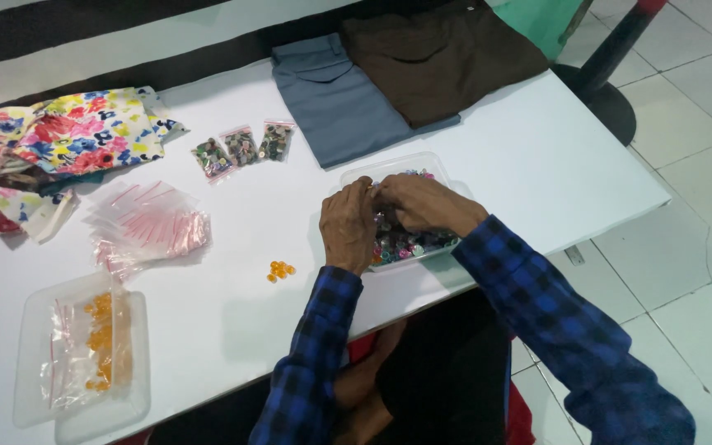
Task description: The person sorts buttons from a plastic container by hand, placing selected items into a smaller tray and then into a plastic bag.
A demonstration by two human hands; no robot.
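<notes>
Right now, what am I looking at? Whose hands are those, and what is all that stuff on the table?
This is one picture from a camera worn on a person's head, looking down. The left hand and right hand, in blue checked sleeves, meet over a clear tray of colourful buttons; what the fingers pinch is hidden. On the white table lie a few loose orange buttons, a pile of small empty bags, three filled bags, another clear tray with orange buttons, flowery cloth, and folded grey and brown cloth.
</notes>
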